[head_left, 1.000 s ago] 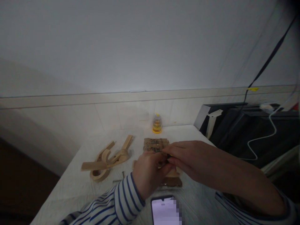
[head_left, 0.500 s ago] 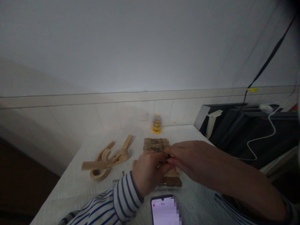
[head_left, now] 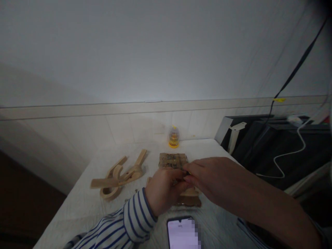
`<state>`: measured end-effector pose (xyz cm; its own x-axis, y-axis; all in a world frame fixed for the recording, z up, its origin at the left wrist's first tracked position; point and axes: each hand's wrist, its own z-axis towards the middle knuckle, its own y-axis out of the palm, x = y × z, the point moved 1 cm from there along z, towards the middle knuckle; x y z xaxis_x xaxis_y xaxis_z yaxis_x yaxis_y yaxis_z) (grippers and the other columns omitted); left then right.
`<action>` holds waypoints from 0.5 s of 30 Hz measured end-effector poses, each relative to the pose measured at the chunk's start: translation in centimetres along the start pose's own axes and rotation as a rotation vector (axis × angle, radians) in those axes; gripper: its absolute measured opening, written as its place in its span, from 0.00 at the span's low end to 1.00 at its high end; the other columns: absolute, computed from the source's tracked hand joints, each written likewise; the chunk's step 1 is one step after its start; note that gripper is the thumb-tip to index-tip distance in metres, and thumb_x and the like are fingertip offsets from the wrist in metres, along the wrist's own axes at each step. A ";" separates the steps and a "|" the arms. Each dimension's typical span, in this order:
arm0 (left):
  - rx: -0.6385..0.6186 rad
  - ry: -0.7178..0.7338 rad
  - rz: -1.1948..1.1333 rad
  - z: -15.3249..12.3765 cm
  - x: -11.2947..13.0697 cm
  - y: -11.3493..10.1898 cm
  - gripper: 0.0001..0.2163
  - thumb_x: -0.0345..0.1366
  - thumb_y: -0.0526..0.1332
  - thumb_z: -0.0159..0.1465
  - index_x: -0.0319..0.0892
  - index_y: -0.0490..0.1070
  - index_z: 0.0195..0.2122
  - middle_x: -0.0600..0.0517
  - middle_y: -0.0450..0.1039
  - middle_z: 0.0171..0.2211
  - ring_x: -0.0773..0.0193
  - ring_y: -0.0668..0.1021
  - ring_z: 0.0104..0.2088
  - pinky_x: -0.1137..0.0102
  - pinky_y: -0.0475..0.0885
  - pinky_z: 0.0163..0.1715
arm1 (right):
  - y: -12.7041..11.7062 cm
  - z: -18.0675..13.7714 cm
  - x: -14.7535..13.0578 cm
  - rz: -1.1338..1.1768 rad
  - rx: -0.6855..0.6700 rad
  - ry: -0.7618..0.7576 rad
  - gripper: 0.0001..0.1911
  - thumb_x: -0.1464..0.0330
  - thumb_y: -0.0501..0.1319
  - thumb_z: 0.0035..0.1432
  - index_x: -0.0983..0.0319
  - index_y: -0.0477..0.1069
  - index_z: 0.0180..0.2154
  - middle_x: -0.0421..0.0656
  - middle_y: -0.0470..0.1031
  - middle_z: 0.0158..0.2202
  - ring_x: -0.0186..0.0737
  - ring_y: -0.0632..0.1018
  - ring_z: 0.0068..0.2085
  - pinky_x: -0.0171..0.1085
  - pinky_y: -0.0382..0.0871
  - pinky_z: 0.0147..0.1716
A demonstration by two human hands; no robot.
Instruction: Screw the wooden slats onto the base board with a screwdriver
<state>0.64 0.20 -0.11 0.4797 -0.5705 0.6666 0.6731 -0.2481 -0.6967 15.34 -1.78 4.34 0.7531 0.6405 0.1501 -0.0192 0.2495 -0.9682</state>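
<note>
My left hand [head_left: 164, 188] and my right hand [head_left: 210, 176] meet fingertip to fingertip above the middle of the table. Both have their fingers pinched closed, and whatever lies between them is too small and covered to make out. Under them are pale wooden pieces [head_left: 192, 192] and a flat brown piece [head_left: 188, 201], partly hidden. Just behind the fingers lies a brown paper packet [head_left: 172, 159] with dark printing. A phone [head_left: 183, 233] with a lit screen lies in front of the hands.
Curved and straight wooden parts [head_left: 111, 183] lie on the left of the white-covered table [head_left: 77, 211]. A clear container with a yellow base [head_left: 174, 137] stands at the back by the wall. Dark panels [head_left: 298, 145] and a white cable [head_left: 278, 159] are beyond the right edge.
My right hand has shifted slightly, with its fingers lower and closer over my left fingertips. A small black and yellow bit seen between the fingers before is now covered.
</note>
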 end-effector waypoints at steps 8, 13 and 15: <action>0.001 -0.025 -0.030 0.1 0.2 0.0 0.07 0.32 0.57 0.59 0.39 0.73 0.28 0.52 0.74 0.25 0.67 0.75 0.27 0.76 0.65 0.26 | -0.7 0.3 -0.5 -0.045 -0.001 0.052 0.04 0.75 0.56 0.51 0.62 0.65 0.26 0.39 0.71 0.22 0.35 0.70 0.21 0.35 0.50 0.18; 0.088 -0.026 0.082 0.1 0.6 0.0 0.04 0.32 0.60 0.56 0.40 0.73 0.29 0.52 0.75 0.27 0.64 0.75 0.29 0.73 0.65 0.28 | -0.1 0.0 0.0 -0.021 0.010 0.020 0.02 0.73 0.56 0.53 0.61 0.65 0.29 0.39 0.71 0.25 0.36 0.71 0.23 0.35 0.52 0.19; 0.098 -0.035 0.109 0.0 0.5 0.0 0.04 0.33 0.61 0.55 0.41 0.74 0.30 0.51 0.75 0.27 0.62 0.75 0.29 0.72 0.66 0.28 | 0.1 0.0 0.1 -0.023 0.010 0.014 0.02 0.73 0.57 0.52 0.61 0.65 0.28 0.39 0.71 0.24 0.35 0.70 0.23 0.35 0.52 0.19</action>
<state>0.92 -0.08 0.27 0.5708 -0.5619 0.5987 0.6671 -0.1078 -0.7371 15.40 -1.73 4.25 0.7625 0.6243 0.1697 -0.0082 0.2715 -0.9624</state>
